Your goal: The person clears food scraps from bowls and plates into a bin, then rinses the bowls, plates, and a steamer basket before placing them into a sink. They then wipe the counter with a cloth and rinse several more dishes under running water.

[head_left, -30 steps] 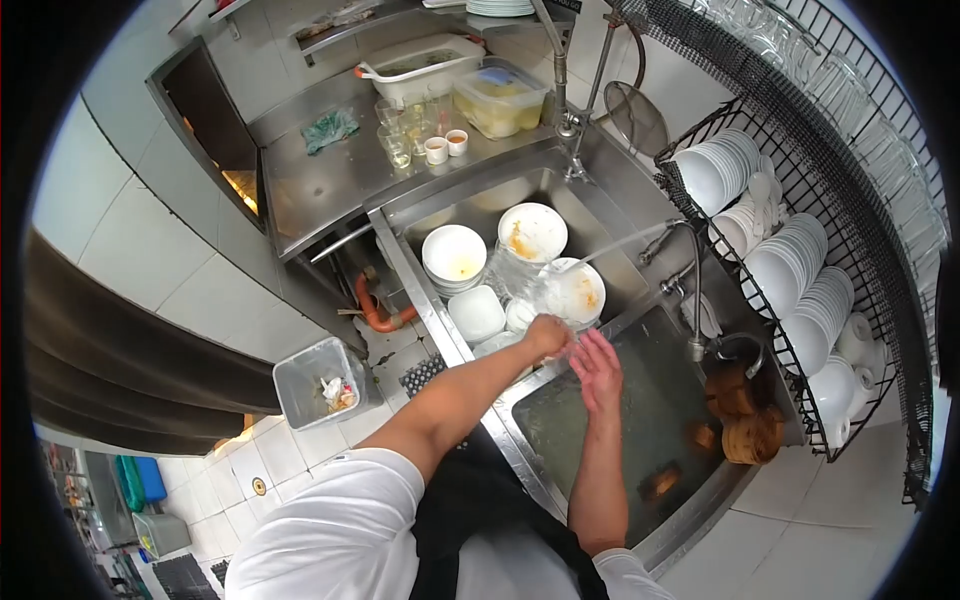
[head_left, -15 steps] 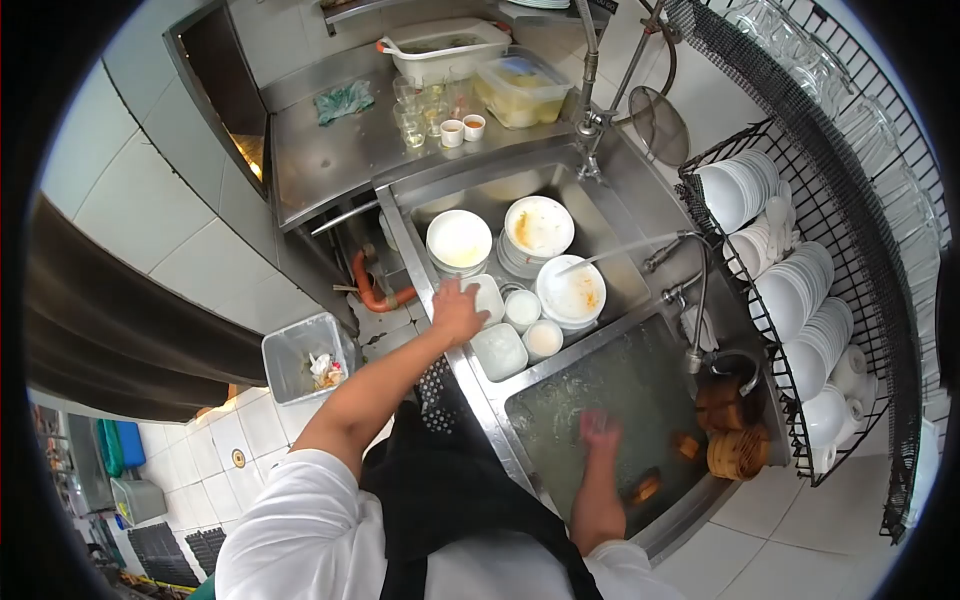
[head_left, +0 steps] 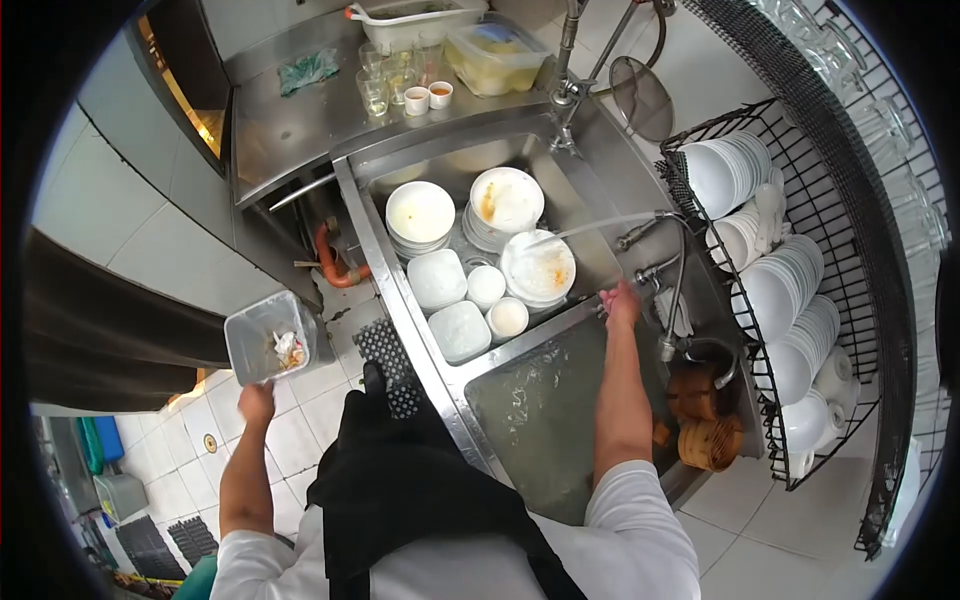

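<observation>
My left hand (head_left: 256, 401), smeared by motion, hangs just below the near rim of a grey plastic bin (head_left: 268, 340) with scraps in it. Over the divider between the two sink basins is my right hand (head_left: 620, 303), its fingers partly hidden behind the hand, close to the tap (head_left: 655, 272). In the far basin stand stacks of white plates (head_left: 420, 212), one topped by a plate with orange stains (head_left: 507, 200). A further stack (head_left: 538, 268) sits under the pale spout (head_left: 600, 226). Square white dishes (head_left: 437, 279) and round white cups (head_left: 508, 317) fill the near corner.
Cloudy water fills the near basin (head_left: 540, 410), with bamboo steamers (head_left: 708, 443) at its right end. A wire rack (head_left: 775, 345) of bowls and plates hangs to the right. Glasses (head_left: 375, 95), small cups (head_left: 441, 95) and a lidded tub (head_left: 495, 60) stand on the counter.
My left hand has left the square dishes and swung down left to the bin. My right hand has come out of the water and moved up to the divider. The view has shifted.
</observation>
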